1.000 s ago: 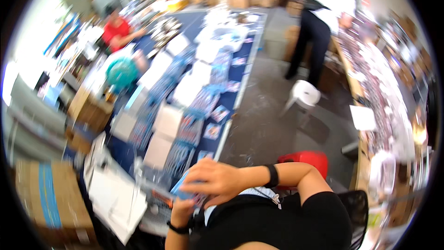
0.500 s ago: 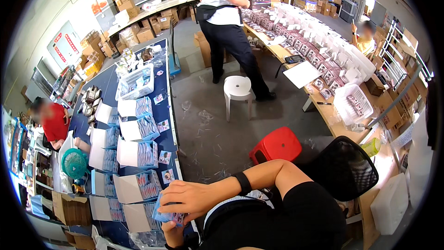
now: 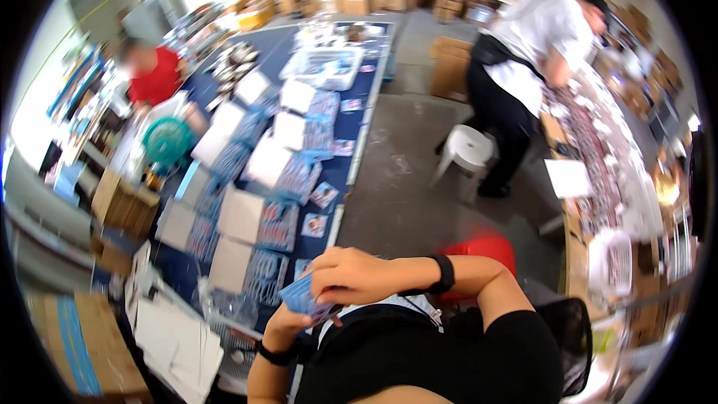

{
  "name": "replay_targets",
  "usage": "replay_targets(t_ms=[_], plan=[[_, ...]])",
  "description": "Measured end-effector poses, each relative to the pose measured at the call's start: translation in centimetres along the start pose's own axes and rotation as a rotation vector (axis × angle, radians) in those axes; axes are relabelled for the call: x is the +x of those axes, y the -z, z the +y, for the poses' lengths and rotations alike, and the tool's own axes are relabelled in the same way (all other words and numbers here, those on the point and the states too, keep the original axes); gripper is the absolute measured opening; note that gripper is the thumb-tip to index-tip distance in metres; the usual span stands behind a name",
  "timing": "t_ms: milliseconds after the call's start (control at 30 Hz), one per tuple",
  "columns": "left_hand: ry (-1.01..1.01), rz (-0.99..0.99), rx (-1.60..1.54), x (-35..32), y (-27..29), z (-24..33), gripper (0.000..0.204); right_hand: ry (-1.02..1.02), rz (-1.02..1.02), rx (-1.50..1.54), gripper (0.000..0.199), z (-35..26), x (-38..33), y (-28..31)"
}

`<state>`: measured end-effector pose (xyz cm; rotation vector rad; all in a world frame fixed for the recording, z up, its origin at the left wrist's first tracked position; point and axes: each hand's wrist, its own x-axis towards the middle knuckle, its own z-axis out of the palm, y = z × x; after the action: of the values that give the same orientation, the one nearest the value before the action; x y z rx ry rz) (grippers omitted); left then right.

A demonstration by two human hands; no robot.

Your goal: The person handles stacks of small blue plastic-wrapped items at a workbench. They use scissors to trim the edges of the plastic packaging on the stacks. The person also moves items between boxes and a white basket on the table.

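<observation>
Close to my body, a small stack of flat blue packets (image 3: 299, 295) is gripped between both hands. My left hand (image 3: 281, 323) holds it from below, and my right hand (image 3: 338, 272) curls over its top, fingers bent. Part of the stack is hidden by the right hand. On the blue table just beyond stand rows of opened white boxes (image 3: 238, 215), their flaps up, filled with similar blue packets (image 3: 277, 223). Single picture cards (image 3: 315, 224) lie along the table's right edge, near my right hand.
A white basket (image 3: 344, 75) and a green fan (image 3: 167, 141) stand farther off. Flattened white cartons (image 3: 168, 340) and a taped cardboard box (image 3: 56, 344) are at lower left. Right of the table are a white stool (image 3: 467, 146), a red stool (image 3: 482, 251) and a standing person (image 3: 523, 52).
The view has swung left, bringing the cartons at lower left into sight. Both hands still hold the packets, which are tilted differently. The person in white now bends over the right-hand table.
</observation>
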<state>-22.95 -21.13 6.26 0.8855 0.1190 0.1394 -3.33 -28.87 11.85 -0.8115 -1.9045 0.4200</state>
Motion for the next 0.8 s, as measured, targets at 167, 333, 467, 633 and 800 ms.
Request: replay_targets(t_ms=[167, 333, 467, 633, 800], plan=[[-0.042, -0.040, -0.069, -0.6, 0.0, -0.4, 0.081, 0.289, -0.004, -0.276, 0.025, 1.4, 1.7, -1.5], [-0.047, -0.016, -0.095, -1.7, -0.9, 0.1, 0.100, 0.424, -0.027, -0.332, 0.029, 1.0, 3.1, -1.8], [-0.134, 0.032, -0.104, -1.6, -1.2, 0.4, 0.101, 0.369, -0.052, -0.224, 0.027, 2.0, 3.8, -0.8], [-0.219, 0.058, -0.114, -1.3, -1.1, 0.9, 0.099, 0.029, -0.060, 0.040, 0.013, 1.2, 4.3, -0.4], [-0.162, 0.058, -0.035, -1.3, -1.3, 1.0, 0.093, -0.064, -0.295, 0.196, 0.009, 1.6, 4.5, 0.1]])
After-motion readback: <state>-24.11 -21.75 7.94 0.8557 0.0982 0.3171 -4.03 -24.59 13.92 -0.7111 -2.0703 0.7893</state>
